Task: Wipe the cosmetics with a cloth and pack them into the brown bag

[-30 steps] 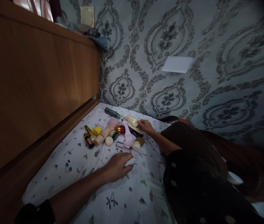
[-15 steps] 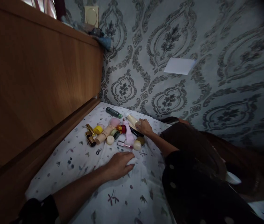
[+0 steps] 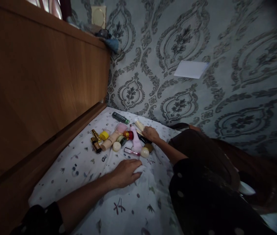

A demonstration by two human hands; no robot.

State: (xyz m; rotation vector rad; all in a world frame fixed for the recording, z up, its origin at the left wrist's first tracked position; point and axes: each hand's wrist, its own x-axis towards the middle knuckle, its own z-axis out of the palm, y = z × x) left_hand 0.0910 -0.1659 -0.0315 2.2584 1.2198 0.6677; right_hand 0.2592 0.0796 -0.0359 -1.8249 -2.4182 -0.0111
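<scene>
Smooth wood panel (image 3: 45, 62) at ten o'clock; creased cloth sheet (image 3: 135, 212) at six; glossy red jar (image 3: 130, 135); cream tube (image 3: 139, 125), dimly lit, probably plastic.

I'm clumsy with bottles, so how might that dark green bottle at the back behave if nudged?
The dark green bottle would probably roll, since it looks round and lies on its side. The cloth sheet beneath might slow it. Its straight outline suggests stiffness.
</scene>
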